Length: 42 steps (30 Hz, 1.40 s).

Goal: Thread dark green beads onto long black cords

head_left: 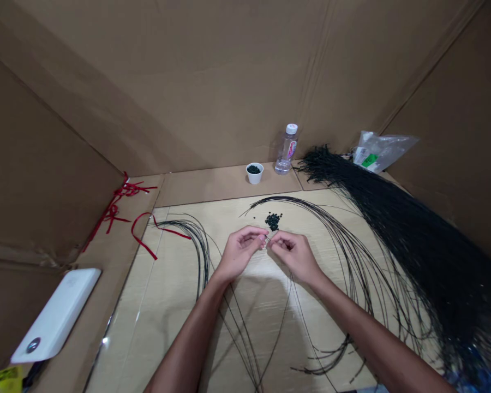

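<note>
My left hand [242, 252] and my right hand [295, 255] meet over the middle of the table, fingertips nearly touching. Each is closed in a pinch on a thin black cord [289, 289], whose strands hang below my hands toward the table's near edge. Whether a bead sits between the fingertips is too small to tell. Just beyond my fingers lies a small pile of black beads [273, 220], with a stray one to its left. A curved sheaf of black cords [205, 254] rests left of my left hand, and another loose sheaf [331, 219] arcs around my right.
A white cup [254, 177] of black beads and a clear bottle [285, 153] stand at the back. A thick black cord bundle [409, 234] fills the right side, beside a plastic bag [382, 150]. Red ribbons [141, 240] and a white device [59, 311] lie left. Cardboard walls [213, 87] enclose the table.
</note>
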Each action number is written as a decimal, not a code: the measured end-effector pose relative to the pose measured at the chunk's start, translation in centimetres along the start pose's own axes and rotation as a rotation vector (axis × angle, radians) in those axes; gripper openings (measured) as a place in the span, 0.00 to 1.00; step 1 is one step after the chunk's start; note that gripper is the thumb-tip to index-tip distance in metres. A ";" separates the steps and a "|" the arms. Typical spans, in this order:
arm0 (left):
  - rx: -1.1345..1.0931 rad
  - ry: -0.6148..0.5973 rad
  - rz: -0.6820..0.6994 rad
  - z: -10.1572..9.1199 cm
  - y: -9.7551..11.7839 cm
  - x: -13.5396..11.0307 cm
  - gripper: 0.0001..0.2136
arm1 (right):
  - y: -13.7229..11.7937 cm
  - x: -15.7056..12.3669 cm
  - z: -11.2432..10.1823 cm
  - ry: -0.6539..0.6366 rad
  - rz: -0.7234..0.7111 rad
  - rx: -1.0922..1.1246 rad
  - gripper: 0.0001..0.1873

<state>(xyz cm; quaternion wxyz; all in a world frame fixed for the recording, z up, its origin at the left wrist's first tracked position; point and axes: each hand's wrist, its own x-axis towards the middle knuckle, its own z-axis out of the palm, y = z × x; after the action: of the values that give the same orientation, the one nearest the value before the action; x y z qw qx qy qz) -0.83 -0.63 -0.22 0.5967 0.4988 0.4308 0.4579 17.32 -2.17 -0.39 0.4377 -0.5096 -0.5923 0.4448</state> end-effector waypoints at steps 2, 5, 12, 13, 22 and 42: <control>0.002 -0.017 -0.003 -0.1 0.0 0.0 0.13 | -0.1 0.0 0.0 -0.003 -0.001 0.006 0.09; 0.013 -0.059 -0.021 -0.3 0.1 0.0 0.12 | -0.1 -0.1 -0.1 -0.018 -0.003 0.017 0.08; 0.033 -0.093 -0.026 -0.6 0.3 -0.1 0.13 | -0.6 -0.2 -0.1 -0.018 -0.043 -0.001 0.08; 0.035 -0.083 -0.021 -0.6 0.3 -0.1 0.14 | -0.6 -0.2 0.0 -0.016 -0.052 -0.008 0.09; 0.009 -0.025 -0.028 -0.3 0.1 0.0 0.14 | -0.8 -0.2 -0.2 -0.014 -0.118 -0.085 0.11; -0.054 0.130 0.000 -0.7 -0.5 0.6 0.15 | -1.6 -0.2 -0.9 -0.282 -0.175 -0.021 0.08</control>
<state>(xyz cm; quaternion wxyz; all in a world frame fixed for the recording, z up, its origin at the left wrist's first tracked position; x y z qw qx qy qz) -1.37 0.04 -0.87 0.5807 0.4518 0.4561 0.5007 17.91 -2.47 1.32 0.3818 -0.3934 -0.6946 0.4658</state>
